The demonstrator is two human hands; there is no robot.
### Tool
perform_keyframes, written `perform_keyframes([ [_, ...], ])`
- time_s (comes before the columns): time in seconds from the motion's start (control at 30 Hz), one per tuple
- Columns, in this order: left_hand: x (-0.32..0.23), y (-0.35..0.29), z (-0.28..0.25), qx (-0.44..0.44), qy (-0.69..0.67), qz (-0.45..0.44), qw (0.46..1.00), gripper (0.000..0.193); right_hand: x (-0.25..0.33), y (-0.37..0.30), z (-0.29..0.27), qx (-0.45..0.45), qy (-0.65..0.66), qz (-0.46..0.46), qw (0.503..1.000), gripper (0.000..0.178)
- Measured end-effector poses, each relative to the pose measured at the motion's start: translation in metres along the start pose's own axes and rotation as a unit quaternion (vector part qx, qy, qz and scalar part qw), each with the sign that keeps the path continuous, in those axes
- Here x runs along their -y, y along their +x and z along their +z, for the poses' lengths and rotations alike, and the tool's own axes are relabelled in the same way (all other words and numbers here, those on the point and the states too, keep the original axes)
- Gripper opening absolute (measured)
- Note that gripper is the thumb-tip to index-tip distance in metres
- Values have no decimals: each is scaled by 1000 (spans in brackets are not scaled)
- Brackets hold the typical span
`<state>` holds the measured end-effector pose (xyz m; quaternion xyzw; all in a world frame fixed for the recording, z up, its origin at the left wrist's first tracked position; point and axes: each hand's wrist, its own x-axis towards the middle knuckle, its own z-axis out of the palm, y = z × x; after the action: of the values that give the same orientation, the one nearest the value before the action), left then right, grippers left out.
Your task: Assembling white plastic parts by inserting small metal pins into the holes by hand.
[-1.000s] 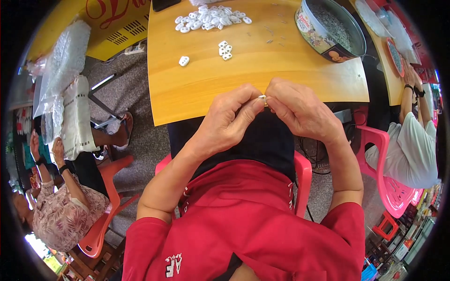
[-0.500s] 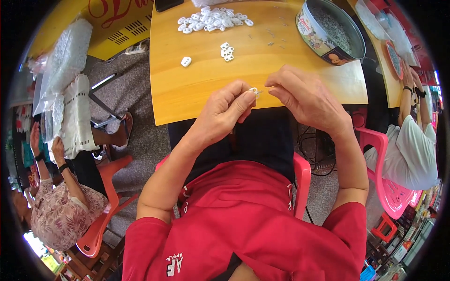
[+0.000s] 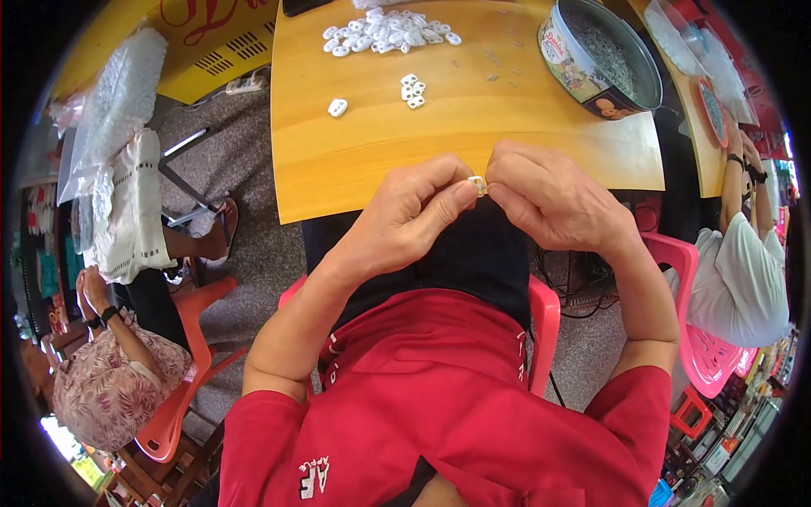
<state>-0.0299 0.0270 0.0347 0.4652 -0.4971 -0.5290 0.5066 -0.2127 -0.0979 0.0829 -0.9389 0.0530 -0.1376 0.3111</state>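
My left hand (image 3: 410, 211) pinches a small white plastic piece with holes (image 3: 478, 183) between thumb and forefinger, just over the near edge of the wooden table (image 3: 380, 156). Closed in a pinch, my right hand (image 3: 553, 198) meets the piece from the right; its fingertips hide what they grip. Ahead on the table lie a lone white two-holed piece (image 3: 338, 107), a small cluster of several like it (image 3: 413, 91) and a larger white pile (image 3: 389, 34).
An oval tin (image 3: 568, 72) of small metal bits (image 3: 608, 55) stands at the table's right; several thin metal bits (image 3: 492, 78) lie beside it. A person (image 3: 118, 372) sits at left on an orange chair (image 3: 198, 334), another person (image 3: 739, 279) at right on a pink chair (image 3: 710, 359).
My right hand has closed in on the white piece, covering the thin metal end that stuck out. Both hands shifted slightly right and nearer. The person at left brought their hands together.
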Motion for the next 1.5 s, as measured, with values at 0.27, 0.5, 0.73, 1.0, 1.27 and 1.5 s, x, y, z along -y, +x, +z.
perform_keyframes([
  [0.27, -4, 1, 2, 0, 153, 103, 983, 17, 1, -5, 6, 17, 114, 60, 992, 17],
  [0.5, -2, 4, -5, 29, 205, 134, 969, 17, 1, -7, 9, 48, 187, 135, 972, 19],
  [0.73, -4, 3, -5, 3, -75, -64, 995, 27, -5, -2, 8, -52, -14, 1, 999, 9],
  [1.0, -3, 1, -7, 37, -132, -77, 988, 29, -5, 0, 4, -43, -98, -46, 993, 15],
  [1.27, -9, 0, -4, 51, -142, -58, 987, 29, -1, 0, 4, -24, -27, -40, 999, 11],
  [1.5, -10, 0, 0, 17, -64, -26, 997, 25, 1, 0, 7, -26, 39, -15, 999, 8],
])
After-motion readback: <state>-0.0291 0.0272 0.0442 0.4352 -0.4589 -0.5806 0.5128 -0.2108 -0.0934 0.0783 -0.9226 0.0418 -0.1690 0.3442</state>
